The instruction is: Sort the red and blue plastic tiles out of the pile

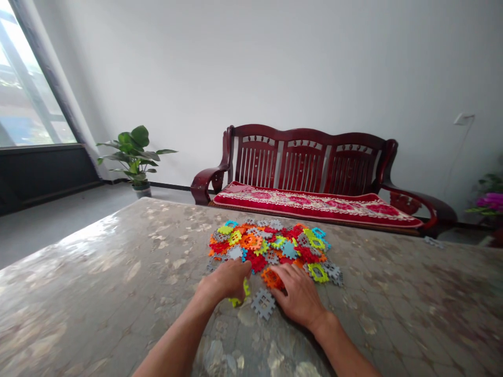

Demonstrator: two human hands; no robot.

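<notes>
One left hand [231, 277], one right hand [301, 296] — two in all. One table [165, 251]. The toothed pieces [257, 262] overlap too much for a sure count, though there seem to be several dozen, in at least five colours; one grey piece [263, 303] lies between the hands. One bench [306, 137], one red seat cover [314, 204]. Two plants — one green potted plant [135, 149], one purple-flowered plant [490, 202]. One wall socket [460, 119].

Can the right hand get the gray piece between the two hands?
Probably yes. The gray piece lies just beside the right hand's thumb, with nothing on top of it. The hand is over the edge of an orange piece, but that doesn't block the way.
</notes>
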